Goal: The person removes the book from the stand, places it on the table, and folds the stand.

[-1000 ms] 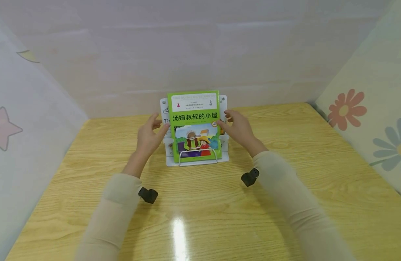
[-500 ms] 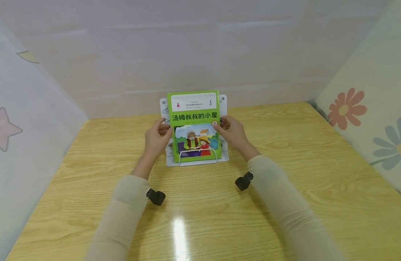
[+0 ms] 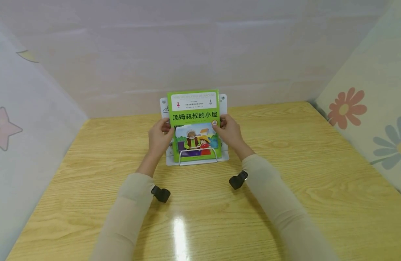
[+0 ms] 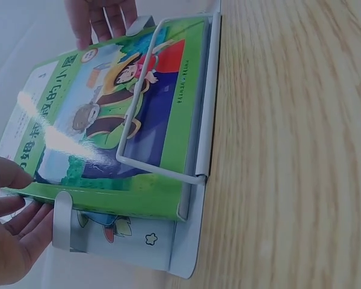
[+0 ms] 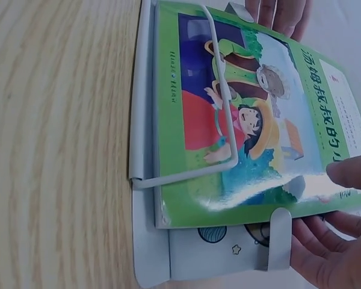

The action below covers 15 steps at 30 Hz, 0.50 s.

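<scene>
Your left hand [image 3: 160, 137] pinches the left edge of the green book [image 3: 195, 125], thumb on the front cover and fingers behind, and your right hand [image 3: 232, 132] pinches the right edge the same way. The book leans back on the white stand [image 5: 151, 253], cover facing you, its lower part behind the wire bar [image 5: 231, 132]. The stand rests on the wooden table [image 3: 200, 203], near the back wall [image 3: 200, 54].
</scene>
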Each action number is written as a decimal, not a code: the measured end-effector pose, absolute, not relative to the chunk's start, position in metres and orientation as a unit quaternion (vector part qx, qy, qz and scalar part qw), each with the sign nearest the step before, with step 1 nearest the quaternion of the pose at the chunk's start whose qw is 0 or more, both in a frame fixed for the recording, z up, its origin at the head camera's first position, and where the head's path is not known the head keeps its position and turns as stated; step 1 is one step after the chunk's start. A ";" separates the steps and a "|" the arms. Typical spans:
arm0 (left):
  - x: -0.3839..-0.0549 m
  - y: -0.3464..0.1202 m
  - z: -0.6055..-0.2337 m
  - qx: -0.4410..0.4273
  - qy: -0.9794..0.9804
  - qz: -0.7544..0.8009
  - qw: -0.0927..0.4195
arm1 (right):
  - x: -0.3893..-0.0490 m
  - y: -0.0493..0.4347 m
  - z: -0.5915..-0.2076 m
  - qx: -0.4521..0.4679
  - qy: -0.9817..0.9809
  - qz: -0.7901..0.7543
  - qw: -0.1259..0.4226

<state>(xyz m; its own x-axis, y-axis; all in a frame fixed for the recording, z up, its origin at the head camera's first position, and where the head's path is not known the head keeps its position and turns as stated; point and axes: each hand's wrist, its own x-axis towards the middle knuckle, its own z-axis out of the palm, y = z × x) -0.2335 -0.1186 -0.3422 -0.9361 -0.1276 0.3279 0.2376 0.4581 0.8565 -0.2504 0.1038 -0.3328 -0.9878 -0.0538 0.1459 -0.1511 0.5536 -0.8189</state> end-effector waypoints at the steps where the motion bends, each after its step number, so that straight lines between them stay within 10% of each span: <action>1: -0.234 -0.118 -0.342 -0.032 -0.837 -0.517 0.176 | -0.252 0.103 -0.333 0.056 -0.881 0.467 0.054; 15: -0.242 -0.116 -0.339 -0.008 -0.858 -0.494 0.142 | -0.259 0.096 -0.330 0.002 -0.888 0.457 0.054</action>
